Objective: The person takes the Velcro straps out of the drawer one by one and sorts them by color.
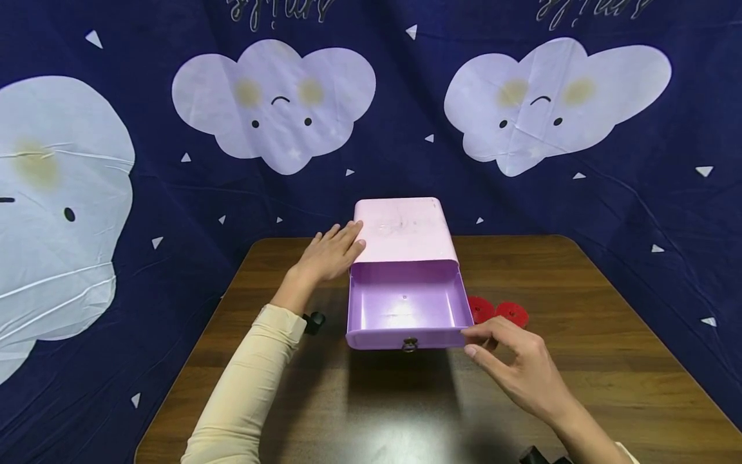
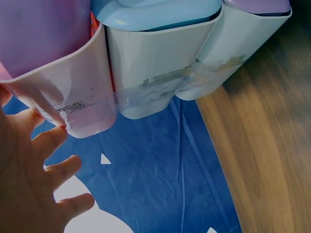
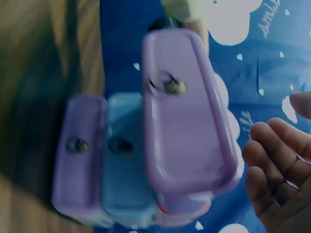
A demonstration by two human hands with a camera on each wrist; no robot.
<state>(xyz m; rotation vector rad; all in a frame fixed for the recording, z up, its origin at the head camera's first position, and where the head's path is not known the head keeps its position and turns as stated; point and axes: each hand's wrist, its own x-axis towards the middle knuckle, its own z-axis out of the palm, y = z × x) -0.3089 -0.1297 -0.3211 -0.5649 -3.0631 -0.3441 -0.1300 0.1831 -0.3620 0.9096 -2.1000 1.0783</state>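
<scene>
A small drawer cabinet with a pink top (image 1: 400,229) stands on the table, its purple top drawer (image 1: 406,338) pulled far out toward me. The drawer's inner floor shows from above, and a dark ring pull sits on its front. Against the cabinet's upper left side rests my left hand (image 1: 329,253), fingers spread and straight. My right hand (image 1: 518,361) hovers at the drawer's front right corner with fingers loosely bent; in the right wrist view this hand (image 3: 282,174) appears apart from the drawer front and holds nothing.
Below the pulled drawer are a blue drawer (image 3: 122,160) and another purple drawer (image 3: 80,155), both closed. Red round pieces (image 1: 512,314) lie to the cabinet's right. A dark blue cloth (image 1: 400,161) with clouds hangs behind the wooden table (image 1: 580,380).
</scene>
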